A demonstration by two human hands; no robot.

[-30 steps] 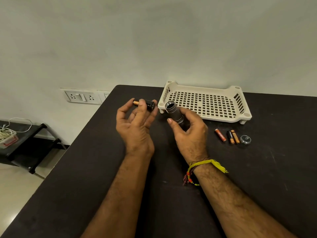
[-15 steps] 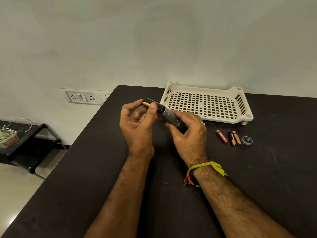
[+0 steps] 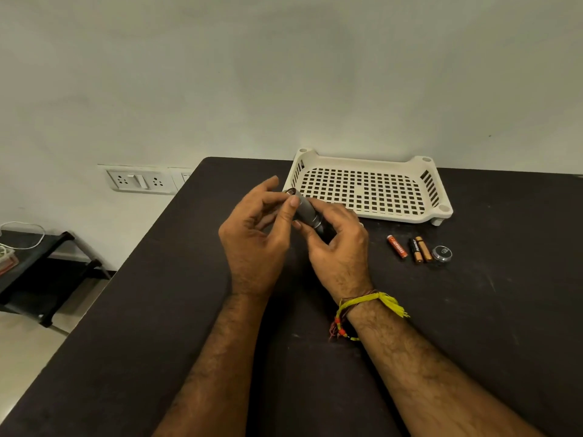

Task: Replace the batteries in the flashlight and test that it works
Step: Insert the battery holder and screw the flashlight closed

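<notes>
My right hand [image 3: 339, 250] grips a grey metal flashlight [image 3: 307, 212] by its lower body, just above the black table [image 3: 151, 310], with the open end tilted up and left. My left hand [image 3: 255, 241] is at that open end. Its thumb lies on the barrel and its fingers are loosely spread beside the rim. No battery holder shows outside the barrel. To the right, a red battery [image 3: 397, 246] and two black-and-copper batteries [image 3: 419, 249] lie on the table. Next to them is a round tail cap [image 3: 442, 252].
A cream perforated plastic tray [image 3: 397, 217] stands at the back of the table, just behind my hands. The table's left edge drops to the floor, where a low black stand [image 3: 38, 263] holds cables. A wall socket plate [image 3: 138, 181] is on the left wall.
My left hand brought the black battery holder to the flashlight's open end and slid it in. The holder is now out of sight inside the barrel, and the left fingers have loosened.
</notes>
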